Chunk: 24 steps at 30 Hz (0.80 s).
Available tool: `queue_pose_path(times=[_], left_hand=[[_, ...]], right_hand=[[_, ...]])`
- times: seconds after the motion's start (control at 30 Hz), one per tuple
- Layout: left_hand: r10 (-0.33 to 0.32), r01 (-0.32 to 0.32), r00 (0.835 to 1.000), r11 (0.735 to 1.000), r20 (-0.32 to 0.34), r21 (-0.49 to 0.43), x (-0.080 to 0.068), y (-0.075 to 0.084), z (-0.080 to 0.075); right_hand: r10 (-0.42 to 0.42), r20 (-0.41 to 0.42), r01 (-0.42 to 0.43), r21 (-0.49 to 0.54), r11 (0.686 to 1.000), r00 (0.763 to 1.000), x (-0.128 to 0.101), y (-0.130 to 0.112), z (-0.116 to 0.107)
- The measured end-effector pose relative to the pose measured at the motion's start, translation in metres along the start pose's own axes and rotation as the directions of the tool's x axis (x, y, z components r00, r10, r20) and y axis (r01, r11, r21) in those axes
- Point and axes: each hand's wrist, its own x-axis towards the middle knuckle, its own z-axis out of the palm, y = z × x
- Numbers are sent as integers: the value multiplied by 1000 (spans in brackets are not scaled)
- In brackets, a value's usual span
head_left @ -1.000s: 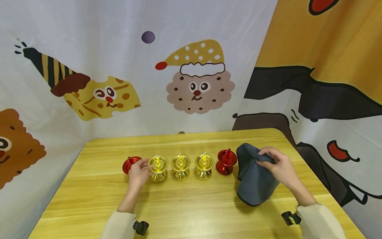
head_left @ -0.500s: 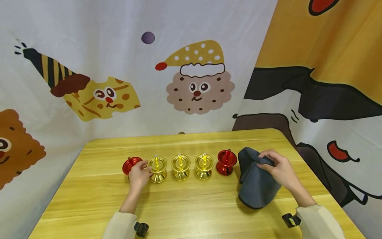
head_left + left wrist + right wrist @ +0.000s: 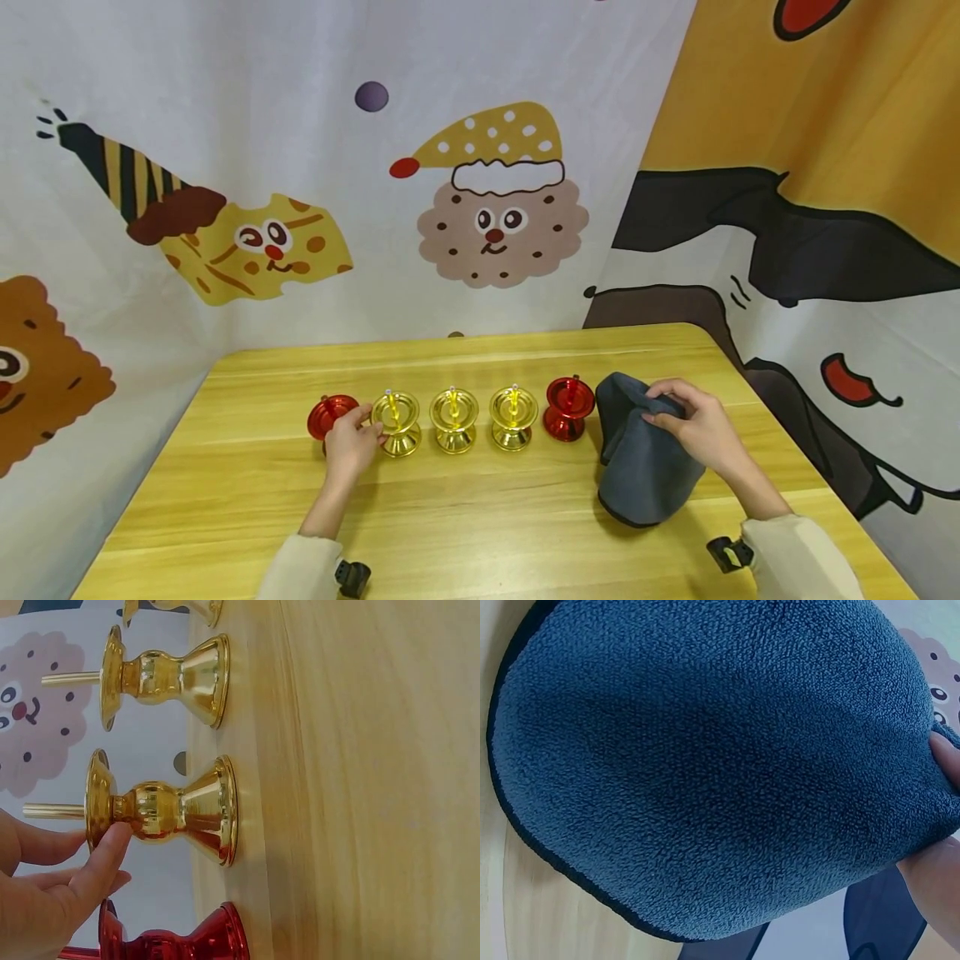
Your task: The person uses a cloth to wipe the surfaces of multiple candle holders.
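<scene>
I judge the step in hand to be taking hold of a candlestick for wiping. My left hand point(image 3: 351, 440) sits at the left end of the row, fingers curled toward the leftmost gold candlestick point(image 3: 397, 422); in the left wrist view a fingertip point(image 3: 114, 841) touches its narrow stem just under the top dish, thumb behind it, so the pinch is forming but I cannot tell that it has closed. The candlestick stands upright on the wooden table point(image 3: 480, 533), just right of my palm, with a red candlestick point(image 3: 327, 414) behind my knuckles on the left. My right hand point(image 3: 693, 425) pinches a fold of the dark grey cloth point(image 3: 639, 467), which rests bunched on the table at the right end, just beside another red candlestick point(image 3: 568, 407). The next move, as I see it, calls for closing around the stem without tipping the base, then bringing candlestick and cloth together.
</scene>
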Motion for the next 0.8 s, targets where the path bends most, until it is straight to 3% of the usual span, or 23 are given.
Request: queue_pose_path(times=[0.33,0.6,0.8], left_hand=[[43,-48,998,991,43,123,-4,10,-13],[-76,87,989,992,130,-86,-3,13,-48],[-121,128,987,990,104,-62,-1,-3,-77]], right_hand=[[2,1,-2,-36,999,1000,0,2,0],[-1,4,1,-25,1000,1000,0,3,-2],[-1,4,1,-37,999,1000,-1,4,-3]])
